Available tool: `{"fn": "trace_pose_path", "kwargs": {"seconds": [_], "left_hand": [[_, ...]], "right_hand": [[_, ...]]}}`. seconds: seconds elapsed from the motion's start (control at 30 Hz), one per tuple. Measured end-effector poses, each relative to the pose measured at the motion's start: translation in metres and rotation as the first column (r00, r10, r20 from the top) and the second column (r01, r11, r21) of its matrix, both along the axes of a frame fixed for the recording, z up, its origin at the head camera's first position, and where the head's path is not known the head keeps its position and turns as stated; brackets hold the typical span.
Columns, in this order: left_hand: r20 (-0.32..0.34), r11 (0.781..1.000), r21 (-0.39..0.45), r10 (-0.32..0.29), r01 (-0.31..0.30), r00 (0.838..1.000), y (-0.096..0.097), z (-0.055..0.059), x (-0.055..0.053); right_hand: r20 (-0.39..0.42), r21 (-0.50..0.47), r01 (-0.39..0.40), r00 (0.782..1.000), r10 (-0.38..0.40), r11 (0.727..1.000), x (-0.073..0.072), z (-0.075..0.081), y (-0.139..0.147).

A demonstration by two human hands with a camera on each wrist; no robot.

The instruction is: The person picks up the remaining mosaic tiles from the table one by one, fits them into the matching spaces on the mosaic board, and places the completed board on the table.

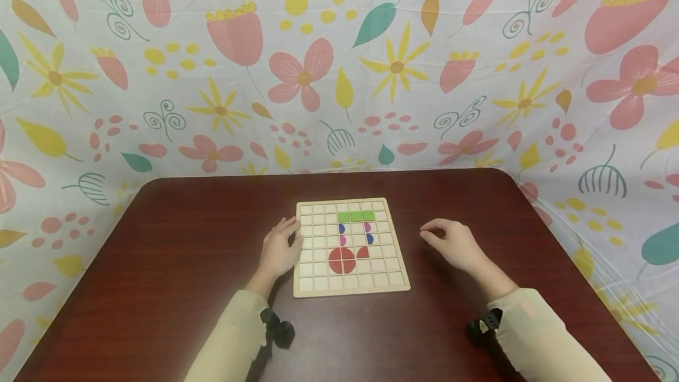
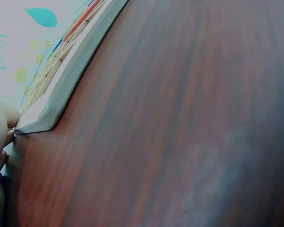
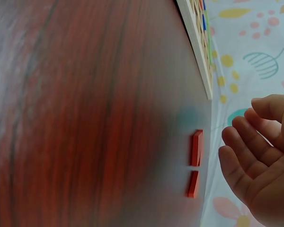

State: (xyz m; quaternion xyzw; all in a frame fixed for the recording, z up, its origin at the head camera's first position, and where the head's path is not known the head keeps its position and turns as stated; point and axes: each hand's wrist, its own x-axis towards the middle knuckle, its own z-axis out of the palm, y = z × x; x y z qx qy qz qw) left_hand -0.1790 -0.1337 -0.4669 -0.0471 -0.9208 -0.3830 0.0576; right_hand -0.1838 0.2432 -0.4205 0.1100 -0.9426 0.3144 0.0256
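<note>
A light wooden grid board (image 1: 320, 290) lies flat on the table, with my left hand (image 1: 278, 249) resting at its left edge. In the left wrist view, fingers (image 2: 2, 113) touch the board near its corner. Green squares (image 1: 356, 216) form a row near the top of the grid. Below them are blue half-circles (image 1: 370, 239) and pink half-circles (image 1: 342, 241). Red quarter-circles make a full disc (image 1: 335, 261), and a separate red quarter-circle (image 1: 363, 252) sits to its right. My right hand (image 1: 453, 243), fingers loosely bent and nothing held, hovers right of the board. Two red pieces (image 3: 196, 147) lie near it.
The dark reddish-brown table (image 1: 185, 240) has rounded far corners. A white cloth (image 1: 329, 117) printed with flowers and leaves hangs behind it and along both sides. Each wrist carries a small black camera (image 1: 278, 329).
</note>
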Motion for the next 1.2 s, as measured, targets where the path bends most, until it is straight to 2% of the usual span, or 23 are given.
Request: {"fn": "trace_pose_path", "kwargs": {"seconds": [0.23, 0.67, 1.0, 1.2], "left_hand": [[-0.004, 1.000, -0.004, 0.001, -0.001, 1.000, 0.000, -0.001, -0.001], [0.007, 1.000, -0.004, 0.003, -0.003, 1.000, 0.000, 0.001, 0.000], [0.004, 1.000, -0.001, 0.007, -0.007, 1.000, 0.000, 0.001, -0.001], [0.000, 1.000, -0.007, 0.009, -0.009, 1.000, 0.000, -0.001, -0.001]], "right_hand": [[-0.058, 0.016, 0.036, 0.998, -0.035, 0.999, -0.001, -0.001, 0.007], [-0.042, 0.063, 0.061, 0.997, -0.058, 0.996, -0.005, -0.004, 0.016], [0.117, 0.117, 0.030, 0.992, -0.043, 0.993, -0.006, -0.002, 0.019], [0.154, 0.160, 0.035, 0.986, -0.060, 0.987, -0.006, -0.002, 0.016]]}}
